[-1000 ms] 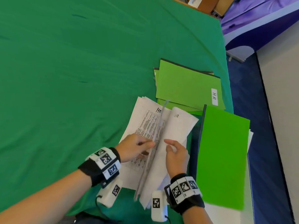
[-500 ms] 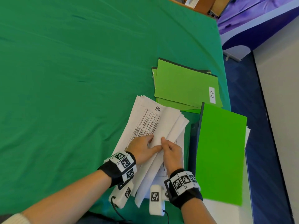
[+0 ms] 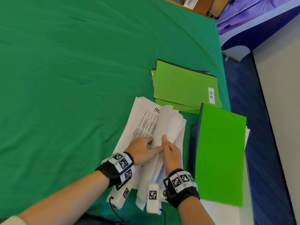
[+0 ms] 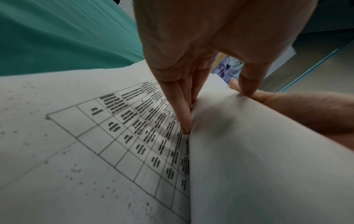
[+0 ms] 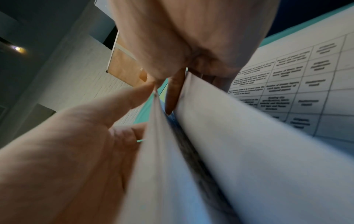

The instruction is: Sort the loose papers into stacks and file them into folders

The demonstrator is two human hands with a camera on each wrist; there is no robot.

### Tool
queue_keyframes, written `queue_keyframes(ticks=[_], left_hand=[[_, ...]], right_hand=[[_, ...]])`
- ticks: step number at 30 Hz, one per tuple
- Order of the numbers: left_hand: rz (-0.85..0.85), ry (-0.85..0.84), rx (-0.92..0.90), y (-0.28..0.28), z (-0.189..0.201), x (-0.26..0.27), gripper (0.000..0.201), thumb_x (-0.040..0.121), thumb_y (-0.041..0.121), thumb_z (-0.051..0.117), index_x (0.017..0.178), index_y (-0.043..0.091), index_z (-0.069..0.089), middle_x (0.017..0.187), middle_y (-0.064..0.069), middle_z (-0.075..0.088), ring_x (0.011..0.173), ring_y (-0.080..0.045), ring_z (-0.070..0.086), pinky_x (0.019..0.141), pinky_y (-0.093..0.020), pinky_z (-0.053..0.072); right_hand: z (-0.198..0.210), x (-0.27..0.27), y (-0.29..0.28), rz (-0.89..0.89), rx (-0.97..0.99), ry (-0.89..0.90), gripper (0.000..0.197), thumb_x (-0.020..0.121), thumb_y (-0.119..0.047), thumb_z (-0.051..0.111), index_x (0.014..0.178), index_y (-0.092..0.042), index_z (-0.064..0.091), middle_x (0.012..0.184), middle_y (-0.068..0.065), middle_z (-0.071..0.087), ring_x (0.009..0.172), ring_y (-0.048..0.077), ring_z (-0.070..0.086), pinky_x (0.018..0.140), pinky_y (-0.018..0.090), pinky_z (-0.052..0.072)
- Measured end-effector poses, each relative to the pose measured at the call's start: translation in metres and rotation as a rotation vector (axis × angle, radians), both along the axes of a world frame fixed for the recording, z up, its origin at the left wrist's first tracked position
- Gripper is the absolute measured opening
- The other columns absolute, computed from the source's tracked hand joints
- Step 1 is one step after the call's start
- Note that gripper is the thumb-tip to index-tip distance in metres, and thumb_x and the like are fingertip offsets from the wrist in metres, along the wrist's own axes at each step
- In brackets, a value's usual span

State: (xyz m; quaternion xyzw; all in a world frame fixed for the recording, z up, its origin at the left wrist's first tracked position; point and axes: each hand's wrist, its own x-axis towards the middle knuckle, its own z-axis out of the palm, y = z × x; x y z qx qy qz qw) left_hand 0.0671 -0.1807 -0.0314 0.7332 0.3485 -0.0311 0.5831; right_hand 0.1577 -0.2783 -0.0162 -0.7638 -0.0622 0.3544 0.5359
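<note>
A fanned stack of white printed papers (image 3: 144, 120), its top sheet marked "HR" by hand, lies on the green cloth (image 3: 73, 95). My left hand (image 3: 155, 144) rests on the printed table sheet (image 4: 114, 136) and pinches the lifted sheets (image 4: 249, 151), thumb on top. My right hand (image 3: 167, 143) meets it from the right and pinches the same raised sheets (image 5: 210, 144), thumb on one side and a finger (image 5: 172, 97) between pages. Closed green folders (image 3: 183, 85), the top one labelled "H.R.", lie just beyond. An open green folder (image 3: 220, 151) stands to the right.
White sheets (image 3: 217, 213) lie under the open folder at the table's right edge. Beyond that edge are blue floor (image 3: 263, 127) and a white panel (image 3: 282, 111). Green cloth stretches bare to the left and far side. Brown boxes (image 3: 204, 5) stand past the far corner.
The sheets that stood on edge between my hands have dropped over to the right. Both hands have closed in together and now pinch them near the stack's middle.
</note>
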Motion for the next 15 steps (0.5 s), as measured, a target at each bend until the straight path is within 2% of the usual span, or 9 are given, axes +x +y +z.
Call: queue_keyframes(ticks=[3,5,6,8,10,12,14,15], left_hand=[[0.001,-0.014,-0.018,0.002,0.0,-0.001,0.051,0.079,0.067,0.052,0.104,0.026,0.07,0.094,0.012,0.072,0.089,-0.006,0.066,0.083,-0.033,0.055],[0.009,-0.02,-0.068,0.003,0.005,-0.001,0.032,0.089,0.053,0.054,0.088,0.025,0.069,0.076,0.013,0.068,0.074,-0.007,0.064,0.07,-0.027,0.053],[0.019,-0.018,-0.1,0.004,0.006,-0.001,0.031,0.094,0.044,0.053,0.076,0.022,0.065,0.065,0.012,0.061,0.064,-0.01,0.058,0.062,-0.026,0.047],[0.058,0.003,-0.15,0.005,0.006,-0.003,0.04,0.1,0.032,0.047,0.063,0.015,0.047,0.056,0.003,0.043,0.054,-0.017,0.041,0.056,-0.027,0.033],[0.114,0.022,-0.188,0.008,0.009,-0.004,0.041,0.101,0.024,0.042,0.062,0.016,0.033,0.057,0.0,0.028,0.052,-0.016,0.028,0.054,-0.028,0.024],[0.192,0.043,-0.234,0.011,0.008,-0.006,0.04,0.101,0.02,0.041,0.064,0.018,0.027,0.06,0.0,0.024,0.053,-0.013,0.024,0.051,-0.026,0.021],[0.253,0.039,-0.311,0.014,0.003,-0.008,0.035,0.099,0.028,0.044,0.068,0.015,0.033,0.066,-0.005,0.032,0.061,-0.015,0.033,0.058,-0.026,0.027],[0.272,0.022,-0.361,0.015,-0.002,-0.009,0.035,0.093,0.039,0.048,0.071,0.013,0.04,0.071,-0.006,0.042,0.066,-0.016,0.041,0.064,-0.027,0.033]], right_hand=[[-0.003,0.001,0.001,0.009,-0.008,0.028,0.033,0.09,-0.046,0.06,0.092,-0.018,0.077,0.091,0.002,0.076,0.093,0.019,0.07,0.087,0.035,0.055],[-0.005,0.003,0.001,0.008,-0.032,0.016,0.031,0.088,-0.044,0.064,0.087,-0.015,0.077,0.088,0.006,0.075,0.091,0.022,0.069,0.089,0.037,0.054],[-0.005,0.004,0.001,0.001,-0.045,0.007,0.029,0.088,-0.041,0.065,0.084,-0.014,0.076,0.086,0.006,0.074,0.087,0.022,0.067,0.087,0.035,0.054],[-0.005,0.005,-0.001,-0.029,-0.057,0.004,0.028,0.091,-0.034,0.063,0.079,-0.012,0.074,0.078,0.008,0.069,0.075,0.021,0.059,0.077,0.033,0.05],[-0.006,0.006,-0.002,-0.077,-0.064,0.005,0.027,0.093,-0.026,0.06,0.079,-0.006,0.071,0.074,0.01,0.064,0.072,0.02,0.055,0.071,0.032,0.048],[-0.009,0.008,-0.003,-0.128,-0.075,-0.014,0.021,0.094,-0.02,0.058,0.083,-0.005,0.069,0.079,0.009,0.065,0.076,0.019,0.057,0.074,0.032,0.048],[-0.009,0.01,-0.004,-0.159,-0.08,-0.056,0.016,0.094,-0.017,0.057,0.088,-0.007,0.067,0.084,0.006,0.066,0.08,0.017,0.058,0.073,0.027,0.048],[-0.009,0.011,-0.005,-0.17,-0.08,-0.08,0.013,0.094,-0.016,0.056,0.091,-0.007,0.065,0.086,0.004,0.065,0.08,0.016,0.058,0.07,0.022,0.047]])
